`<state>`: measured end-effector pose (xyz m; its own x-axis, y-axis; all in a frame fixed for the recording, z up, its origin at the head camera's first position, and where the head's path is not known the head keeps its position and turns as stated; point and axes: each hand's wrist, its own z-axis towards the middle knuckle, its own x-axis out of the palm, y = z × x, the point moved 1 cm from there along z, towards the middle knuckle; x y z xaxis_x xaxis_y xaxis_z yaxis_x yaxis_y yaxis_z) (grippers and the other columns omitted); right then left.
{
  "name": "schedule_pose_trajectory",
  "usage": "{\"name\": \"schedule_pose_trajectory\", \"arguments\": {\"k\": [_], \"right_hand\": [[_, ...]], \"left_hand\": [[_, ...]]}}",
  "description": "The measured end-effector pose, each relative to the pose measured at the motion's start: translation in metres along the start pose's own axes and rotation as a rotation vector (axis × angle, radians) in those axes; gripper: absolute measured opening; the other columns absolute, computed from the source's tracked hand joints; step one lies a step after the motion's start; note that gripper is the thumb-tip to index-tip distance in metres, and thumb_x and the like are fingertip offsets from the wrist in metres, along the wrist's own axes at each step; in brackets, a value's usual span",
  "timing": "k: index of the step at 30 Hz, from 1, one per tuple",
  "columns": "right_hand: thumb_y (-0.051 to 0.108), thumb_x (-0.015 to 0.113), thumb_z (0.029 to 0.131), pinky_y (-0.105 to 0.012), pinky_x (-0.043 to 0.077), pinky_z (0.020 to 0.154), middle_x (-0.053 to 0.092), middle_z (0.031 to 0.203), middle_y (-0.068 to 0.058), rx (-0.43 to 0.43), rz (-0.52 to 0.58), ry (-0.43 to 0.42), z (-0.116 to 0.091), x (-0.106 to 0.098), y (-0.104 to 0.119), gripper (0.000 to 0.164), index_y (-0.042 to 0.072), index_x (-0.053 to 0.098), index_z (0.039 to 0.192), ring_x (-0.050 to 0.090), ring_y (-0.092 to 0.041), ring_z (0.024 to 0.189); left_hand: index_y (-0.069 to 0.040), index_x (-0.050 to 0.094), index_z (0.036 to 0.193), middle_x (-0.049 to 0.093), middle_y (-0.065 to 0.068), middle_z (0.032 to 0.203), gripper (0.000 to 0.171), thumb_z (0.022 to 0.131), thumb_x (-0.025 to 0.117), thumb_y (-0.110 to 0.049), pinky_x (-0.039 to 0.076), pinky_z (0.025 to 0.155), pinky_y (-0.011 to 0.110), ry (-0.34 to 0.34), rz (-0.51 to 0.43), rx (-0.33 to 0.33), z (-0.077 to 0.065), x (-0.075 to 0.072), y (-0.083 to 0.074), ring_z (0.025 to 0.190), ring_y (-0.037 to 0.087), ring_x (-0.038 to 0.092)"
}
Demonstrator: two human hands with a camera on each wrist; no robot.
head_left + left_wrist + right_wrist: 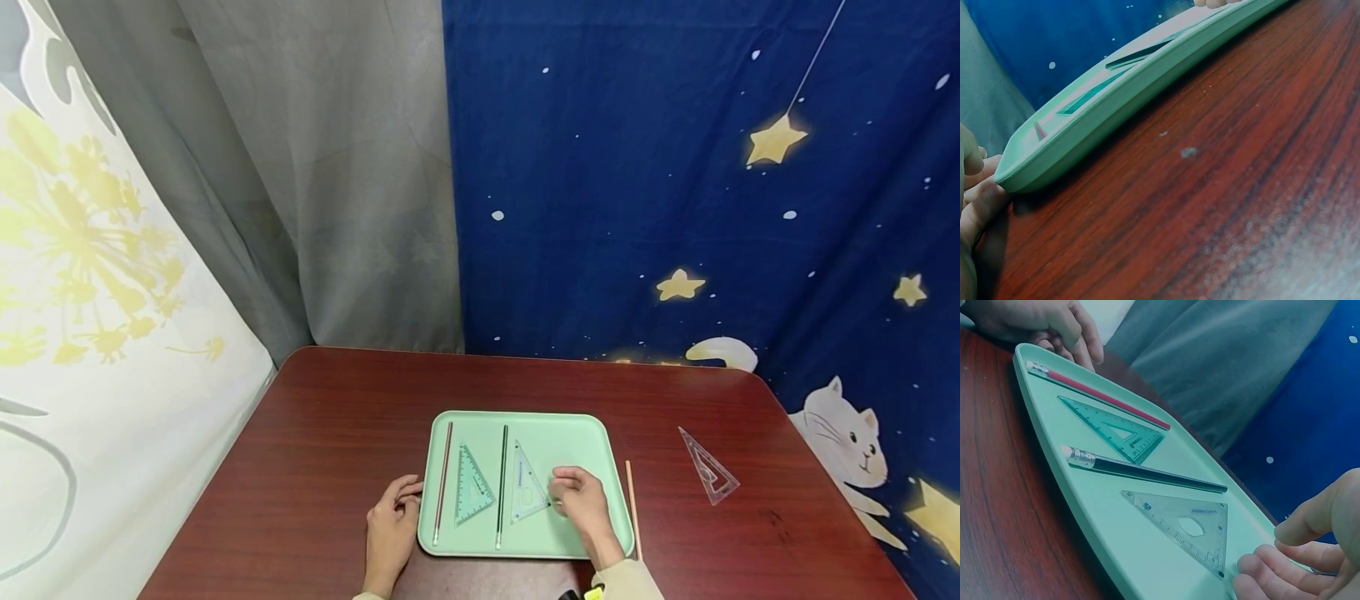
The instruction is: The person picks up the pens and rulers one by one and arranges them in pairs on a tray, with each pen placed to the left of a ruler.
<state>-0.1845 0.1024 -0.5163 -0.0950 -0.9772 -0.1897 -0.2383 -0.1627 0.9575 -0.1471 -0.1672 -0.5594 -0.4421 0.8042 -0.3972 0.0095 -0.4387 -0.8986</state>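
A pale green tray [577, 435] lies on the table. On it, from left to right, are a red pencil [443, 483], a green triangular ruler [1094, 415], a dark pencil [1147, 473] and a clear triangular ruler [1210, 540], spaced apart. My left hand [392, 529] rests on the table with its fingertips against the tray's left edge, as the left wrist view also shows. Over the tray's right part is my right hand [583, 502], fingers loosely bent beside the clear ruler's corner. Nothing shows in its grasp.
A plain wood-coloured stick [633, 510] lies along the tray's right edge. Farther right on the reddish-brown table [360, 392] is another clear triangular ruler [726, 490]. Grey and blue curtains [570, 208] hang behind the table's far edge.
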Motion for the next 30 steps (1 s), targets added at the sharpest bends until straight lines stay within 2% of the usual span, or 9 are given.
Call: {"name": "schedule_pose_trajectory", "arguments": {"k": [7, 22, 30], "right_hand": [[-0.002, 0.058, 0.084, -0.028, 0.054, 0.065, 0.067, 0.095, -0.02, -0.004, 0.015, 0.007, -0.001, -0.005, -0.003, 0.03, -0.013, 0.057, 0.113, 0.061, -0.011, 0.075], [-0.003, 0.055, 0.086, -0.027, 0.053, 0.062, 0.069, 0.092, -0.015, 0.021, 0.03, -0.056, -0.004, -0.021, -0.01, 0.029, -0.013, 0.057, 0.113, 0.063, -0.011, 0.073], [-0.002, 0.054, 0.087, -0.026, 0.053, 0.061, 0.069, 0.093, -0.015, 0.047, 0.032, -0.076, -0.006, -0.03, -0.01, 0.03, -0.014, 0.056, 0.115, 0.062, -0.01, 0.072]], "left_hand": [[-0.008, 0.068, 0.109, 0.074, 0.001, 0.094, 0.029, 0.084, 0.056, 0.003, 0.047, 0.068, 0.013, -0.006, -0.007, 0.005, 0.0, 0.0, 0.0, 0.078, 0.004, 0.066], [-0.007, 0.068, 0.108, 0.074, 0.001, 0.094, 0.029, 0.084, 0.055, 0.004, 0.045, 0.067, 0.011, -0.02, 0.009, 0.023, -0.001, 0.001, 0.002, 0.077, 0.0, 0.064], [-0.007, 0.068, 0.108, 0.074, 0.002, 0.094, 0.029, 0.085, 0.055, 0.003, 0.047, 0.067, 0.012, -0.011, 0.007, 0.017, 0.0, 0.001, 0.0, 0.078, 0.003, 0.065]]}}
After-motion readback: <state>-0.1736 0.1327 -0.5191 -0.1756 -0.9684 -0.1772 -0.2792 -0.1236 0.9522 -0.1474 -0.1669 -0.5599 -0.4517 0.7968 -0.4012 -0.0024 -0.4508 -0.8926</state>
